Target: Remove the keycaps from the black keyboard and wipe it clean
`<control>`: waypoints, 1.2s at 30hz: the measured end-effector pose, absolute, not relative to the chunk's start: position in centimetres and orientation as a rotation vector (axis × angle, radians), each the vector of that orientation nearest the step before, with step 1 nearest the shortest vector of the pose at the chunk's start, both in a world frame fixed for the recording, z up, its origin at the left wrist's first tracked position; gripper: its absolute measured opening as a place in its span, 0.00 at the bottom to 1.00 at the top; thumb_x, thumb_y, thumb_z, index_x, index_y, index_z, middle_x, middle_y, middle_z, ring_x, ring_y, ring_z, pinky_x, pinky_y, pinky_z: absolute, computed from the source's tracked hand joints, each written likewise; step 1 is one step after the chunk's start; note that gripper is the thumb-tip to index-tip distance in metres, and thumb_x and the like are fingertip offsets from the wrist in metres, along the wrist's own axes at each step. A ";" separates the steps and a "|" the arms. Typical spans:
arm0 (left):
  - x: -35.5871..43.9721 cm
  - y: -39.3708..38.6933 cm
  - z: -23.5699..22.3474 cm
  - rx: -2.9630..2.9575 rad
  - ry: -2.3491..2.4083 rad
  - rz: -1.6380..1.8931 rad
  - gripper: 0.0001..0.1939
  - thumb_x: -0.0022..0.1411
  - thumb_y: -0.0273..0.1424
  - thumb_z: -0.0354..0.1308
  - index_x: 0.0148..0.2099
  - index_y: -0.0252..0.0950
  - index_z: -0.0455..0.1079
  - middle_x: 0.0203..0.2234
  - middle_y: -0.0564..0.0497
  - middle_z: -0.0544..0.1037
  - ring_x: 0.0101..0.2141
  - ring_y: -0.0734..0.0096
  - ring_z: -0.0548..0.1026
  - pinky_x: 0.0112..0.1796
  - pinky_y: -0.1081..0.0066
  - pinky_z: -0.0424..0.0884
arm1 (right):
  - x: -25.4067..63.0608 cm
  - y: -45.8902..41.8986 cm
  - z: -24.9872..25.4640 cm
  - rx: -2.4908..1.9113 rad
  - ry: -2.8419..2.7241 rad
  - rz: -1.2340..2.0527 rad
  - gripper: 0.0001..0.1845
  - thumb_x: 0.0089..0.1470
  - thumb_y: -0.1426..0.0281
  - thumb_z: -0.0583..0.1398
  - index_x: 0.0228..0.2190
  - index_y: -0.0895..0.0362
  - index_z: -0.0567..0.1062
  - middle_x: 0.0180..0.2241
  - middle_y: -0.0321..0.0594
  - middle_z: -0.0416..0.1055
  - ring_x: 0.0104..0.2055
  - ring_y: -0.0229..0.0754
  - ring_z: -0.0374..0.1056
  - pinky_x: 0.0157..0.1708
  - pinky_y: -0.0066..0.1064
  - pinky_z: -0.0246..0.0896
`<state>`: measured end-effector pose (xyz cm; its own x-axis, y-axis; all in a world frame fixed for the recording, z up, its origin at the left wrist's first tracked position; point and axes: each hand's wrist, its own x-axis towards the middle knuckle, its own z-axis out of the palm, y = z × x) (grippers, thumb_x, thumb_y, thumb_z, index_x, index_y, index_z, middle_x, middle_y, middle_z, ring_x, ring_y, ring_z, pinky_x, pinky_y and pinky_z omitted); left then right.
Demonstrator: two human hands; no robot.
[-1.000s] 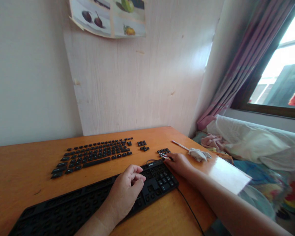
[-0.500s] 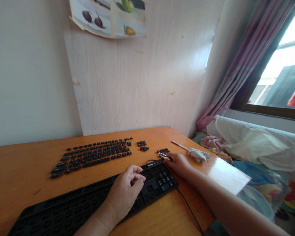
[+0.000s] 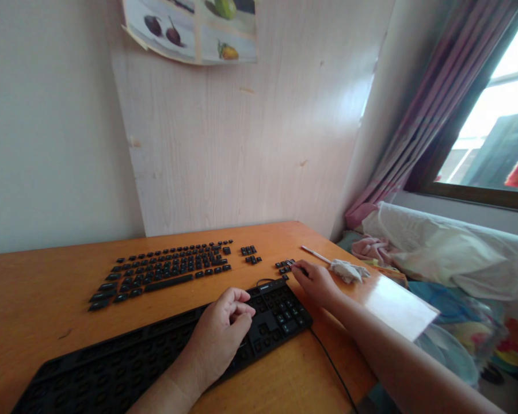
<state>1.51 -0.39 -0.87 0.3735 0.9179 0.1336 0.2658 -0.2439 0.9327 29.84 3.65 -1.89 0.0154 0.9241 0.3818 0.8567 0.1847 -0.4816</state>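
My left hand (image 3: 224, 330) rests over the middle of a black keyboard (image 3: 112, 368), its fingers curled in and nothing visible in them. Many key positions on the left of this keyboard are without caps, while the number pad at its right end still carries several keycaps (image 3: 289, 316). Beyond the keyboard's far right corner, my right hand (image 3: 315, 282) is closed around a small tool with thin silver prongs (image 3: 290, 263), which looks like a keycap puller. The prongs are at a small group of loose keycaps (image 3: 280, 265). Fingers partly hide the tool.
Loose black keycaps (image 3: 168, 267) lie in rows on the wooden desk (image 3: 38, 293). A stick (image 3: 315, 253) and a crumpled whitish cloth (image 3: 349, 271) lie on the right, near a white sheet (image 3: 401, 307). The keyboard cable (image 3: 332, 368) runs to the front edge.
My right hand has moved slightly up and away from the keyboard corner, bringing the silver prongs over the small keycap group. My left hand has stayed in place.
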 end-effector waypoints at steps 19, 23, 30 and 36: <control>1.5 -0.2 -1.0 1.774 1.028 0.936 0.11 0.60 0.33 0.55 0.45 0.38 0.66 0.37 0.47 0.82 0.38 0.63 0.78 0.43 0.65 0.69 | 26.5 -2.9 2.9 -1.234 -1.250 1.119 0.20 0.45 0.60 0.69 0.37 0.58 0.72 0.27 0.33 0.67 0.24 0.32 0.62 0.25 0.26 0.60; 1.6 -0.1 -1.1 1.767 1.029 0.943 0.12 0.59 0.33 0.55 0.46 0.37 0.67 0.37 0.46 0.82 0.38 0.63 0.79 0.43 0.66 0.69 | 25.9 -3.3 2.7 -1.306 -1.356 1.027 0.20 0.48 0.57 0.66 0.35 0.59 0.72 0.25 0.33 0.68 0.24 0.33 0.64 0.27 0.28 0.63; 1.6 -0.3 -0.9 1.789 1.033 0.952 0.11 0.58 0.32 0.55 0.45 0.38 0.67 0.37 0.47 0.82 0.38 0.64 0.78 0.42 0.68 0.68 | 24.7 -2.8 0.9 -1.564 -1.496 0.772 0.20 0.56 0.52 0.57 0.30 0.57 0.69 0.22 0.34 0.67 0.22 0.34 0.62 0.21 0.26 0.57; 1.7 -0.2 -1.1 1.817 1.034 0.970 0.11 0.59 0.31 0.55 0.45 0.38 0.67 0.36 0.47 0.82 0.37 0.65 0.78 0.41 0.68 0.68 | 24.3 -2.7 0.5 -1.629 -1.622 0.622 0.20 0.57 0.53 0.55 0.26 0.56 0.68 0.21 0.35 0.67 0.22 0.36 0.62 0.20 0.26 0.52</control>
